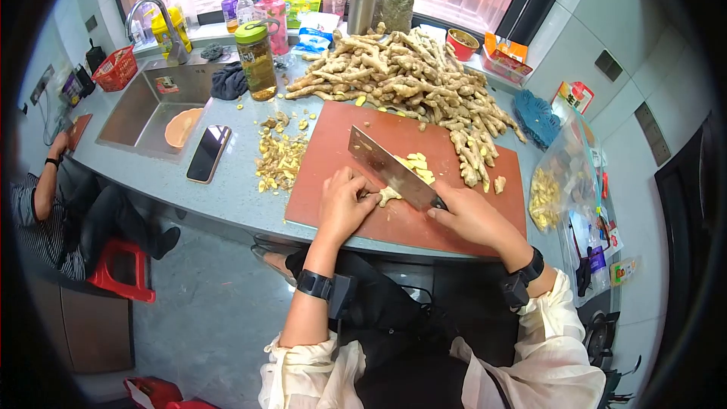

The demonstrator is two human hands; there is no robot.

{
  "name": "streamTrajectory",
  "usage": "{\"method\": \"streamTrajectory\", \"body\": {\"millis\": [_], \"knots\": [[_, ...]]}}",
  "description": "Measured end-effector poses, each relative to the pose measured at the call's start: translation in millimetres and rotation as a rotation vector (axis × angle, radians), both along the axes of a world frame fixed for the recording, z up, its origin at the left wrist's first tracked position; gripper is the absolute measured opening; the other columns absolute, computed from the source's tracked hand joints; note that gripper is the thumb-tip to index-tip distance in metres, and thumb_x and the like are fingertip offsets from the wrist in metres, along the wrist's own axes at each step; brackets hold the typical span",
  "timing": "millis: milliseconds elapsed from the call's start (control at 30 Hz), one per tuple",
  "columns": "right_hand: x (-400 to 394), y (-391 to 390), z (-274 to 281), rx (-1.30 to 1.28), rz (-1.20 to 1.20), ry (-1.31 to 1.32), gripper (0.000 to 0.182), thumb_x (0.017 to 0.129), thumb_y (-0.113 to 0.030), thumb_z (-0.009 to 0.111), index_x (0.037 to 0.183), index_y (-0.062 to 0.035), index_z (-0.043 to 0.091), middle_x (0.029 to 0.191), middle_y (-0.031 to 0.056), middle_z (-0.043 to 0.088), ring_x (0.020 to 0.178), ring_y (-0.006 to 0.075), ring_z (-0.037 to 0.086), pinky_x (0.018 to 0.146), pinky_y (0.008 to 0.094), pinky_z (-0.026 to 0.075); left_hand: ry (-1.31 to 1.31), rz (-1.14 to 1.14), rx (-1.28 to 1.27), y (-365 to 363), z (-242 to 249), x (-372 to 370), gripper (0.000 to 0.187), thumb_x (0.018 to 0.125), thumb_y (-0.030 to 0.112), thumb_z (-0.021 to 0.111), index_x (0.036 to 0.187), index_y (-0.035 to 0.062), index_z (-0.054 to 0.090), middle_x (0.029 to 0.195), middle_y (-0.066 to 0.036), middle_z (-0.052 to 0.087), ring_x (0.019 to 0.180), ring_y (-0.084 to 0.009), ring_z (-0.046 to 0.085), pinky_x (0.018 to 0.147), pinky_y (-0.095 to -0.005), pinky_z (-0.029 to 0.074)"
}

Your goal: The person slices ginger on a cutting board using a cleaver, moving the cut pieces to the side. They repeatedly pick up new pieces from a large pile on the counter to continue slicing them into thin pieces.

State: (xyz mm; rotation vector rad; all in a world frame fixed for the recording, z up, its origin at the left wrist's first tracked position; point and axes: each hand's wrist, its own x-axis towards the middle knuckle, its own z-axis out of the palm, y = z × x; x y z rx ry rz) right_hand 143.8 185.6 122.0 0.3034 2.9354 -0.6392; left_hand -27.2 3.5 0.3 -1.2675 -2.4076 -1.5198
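Observation:
My right hand (462, 210) is closed round the handle of a broad cleaver (390, 165), whose blade slants up and left over the reddish-brown cutting board (333, 132). Beside the blade's lower part, my left hand (347, 198) holds a small ginger piece (388, 195) against the board with curled fingers. Pale yellow ginger slices (418, 167) lie just behind the blade. A large heap of whole ginger (409, 68) covers the back of the board and the counter. Peelings and scraps (280, 155) lie left of the board.
On the counter's left are a phone (208, 154), a green-lidded bottle (257, 60) and a sink (136, 110). A plastic bag of ginger pieces (547, 193) and a blue dish (538, 117) stand right. Another person (57, 212) sits at the far left.

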Motion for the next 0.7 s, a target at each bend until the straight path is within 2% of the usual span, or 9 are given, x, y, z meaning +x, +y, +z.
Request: {"method": "streamTrajectory", "body": {"millis": [400,700], "knots": [[-4,-12,14,0.097,0.008,-0.106,0.029,0.098,-0.021,0.062,0.111,0.0003,0.048,0.094,0.0263,0.069,0.092,0.0473,0.067,0.08,0.0564,0.052,0.013,0.007,-0.016,0,2,0,0.015,0.078,0.022,0.083,0.082,0.011,0.074,0.09,-0.004,0.057,0.095,-0.0257,0.058,0.088,-0.0402,0.041],[-28,-11,-10,0.117,0.03,-0.02,0.031,0.098,-0.021,0.061,0.114,0.0009,0.048,0.09,0.0273,0.07,0.089,0.0479,0.068,0.078,0.0575,0.052,0.025,0.006,-0.014,0,1,0,0.014,0.079,0.022,0.082,0.083,0.0113,0.074,0.09,-0.005,0.057,0.096,-0.0255,0.058,0.089,-0.0403,0.04]]}}
